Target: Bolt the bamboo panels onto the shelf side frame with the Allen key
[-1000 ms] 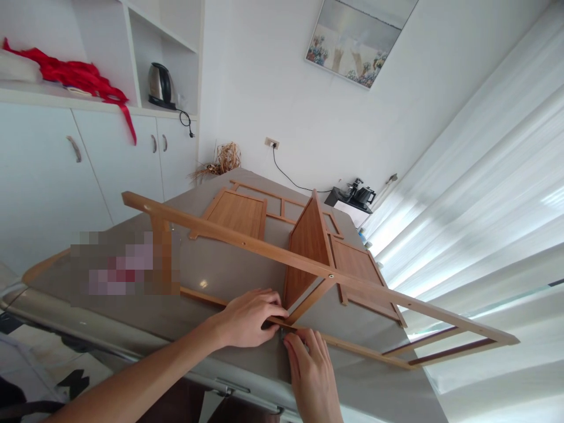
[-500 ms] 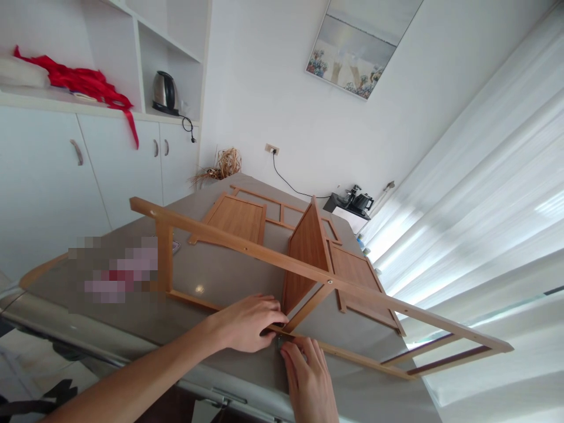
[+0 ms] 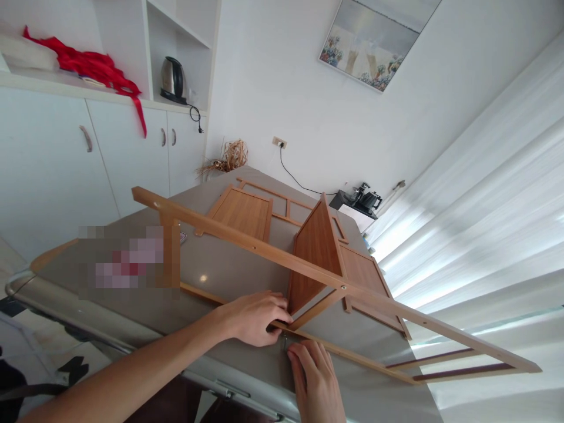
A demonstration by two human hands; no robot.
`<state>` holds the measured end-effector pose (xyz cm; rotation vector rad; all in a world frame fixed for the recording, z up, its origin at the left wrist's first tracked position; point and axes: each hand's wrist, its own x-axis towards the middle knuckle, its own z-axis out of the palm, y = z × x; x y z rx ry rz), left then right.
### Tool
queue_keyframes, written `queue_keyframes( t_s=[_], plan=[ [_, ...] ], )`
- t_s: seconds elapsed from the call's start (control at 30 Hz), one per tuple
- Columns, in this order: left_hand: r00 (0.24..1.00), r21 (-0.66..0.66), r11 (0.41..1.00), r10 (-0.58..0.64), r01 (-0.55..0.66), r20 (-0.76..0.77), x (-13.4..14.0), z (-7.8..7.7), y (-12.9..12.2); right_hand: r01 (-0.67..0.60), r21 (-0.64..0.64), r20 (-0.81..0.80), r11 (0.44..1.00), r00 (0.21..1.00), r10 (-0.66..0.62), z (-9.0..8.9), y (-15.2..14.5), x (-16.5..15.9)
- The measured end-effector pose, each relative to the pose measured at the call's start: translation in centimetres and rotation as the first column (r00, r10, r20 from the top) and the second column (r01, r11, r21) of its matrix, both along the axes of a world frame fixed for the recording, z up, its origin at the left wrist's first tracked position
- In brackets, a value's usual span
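A light-brown wooden frame (image 3: 264, 251) stands on edge at the front of the table, with a wooden panel (image 3: 315, 252) joined upright behind its middle crosspiece. My left hand (image 3: 259, 317) is closed around the frame's lower rail, close to the joint with that panel. Right of it, my right hand (image 3: 318, 376) has its fingers curled together in a pinch just in front of the rail. At its fingertips is a small thin metal piece (image 3: 285, 341), which meets the rail near the joint. The exact shape of this piece is too small to tell.
More wooden panels (image 3: 244, 211) lie flat on the grey table (image 3: 233, 267) behind the frame. A blurred patch (image 3: 127, 258) covers something at the left. White cabinets hold a kettle (image 3: 173, 79) and red cloth (image 3: 88, 61). Curtains (image 3: 493, 194) hang at the right.
The view has shifted slightly, so the scene sits a little differently. My left hand keeps its hold on the rail. My right fingertips are slightly farther from the rail.
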<state>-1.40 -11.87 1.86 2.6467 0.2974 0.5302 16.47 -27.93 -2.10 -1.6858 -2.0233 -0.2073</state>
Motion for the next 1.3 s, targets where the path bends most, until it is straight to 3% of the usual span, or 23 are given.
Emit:
queue_keyframes(
  t_s=[0.2,0.43,0.57,0.8,1.0,1.3],
  plan=[
    [1.0,0.002,1.0,-0.011,0.011,0.021,-0.1,-0.3,0.1,0.001,-0.001,0.001,1.0,1.0,-0.001,0.0,0.3,-0.6],
    [0.999,0.021,1.0,-0.001,0.0,0.036,-0.1,-0.3,0.0,0.113,0.054,-0.2,0.992,0.975,-0.1,0.0,0.0,-0.2],
    [0.999,0.027,1.0,0.009,-0.01,0.036,-0.2,-0.1,0.0,0.117,0.036,-0.21,0.992,0.972,-0.107,-0.2,-0.4,0.5],
    [0.991,-0.044,0.99,0.132,-0.132,0.002,-0.5,0.0,-0.4,0.216,0.011,-0.286,0.976,0.936,-0.203,-0.4,-1.0,0.0],
    [0.976,-0.098,0.971,0.217,-0.219,-0.034,-0.5,0.6,-0.5,0.173,0.031,-0.255,0.984,0.954,-0.159,-0.3,-1.1,0.4],
    [0.975,-0.109,0.972,0.199,-0.21,-0.1,-0.3,1.0,-0.2,0.163,0.016,-0.259,0.987,0.954,-0.153,-0.2,-1.0,-0.1]
  ],
)
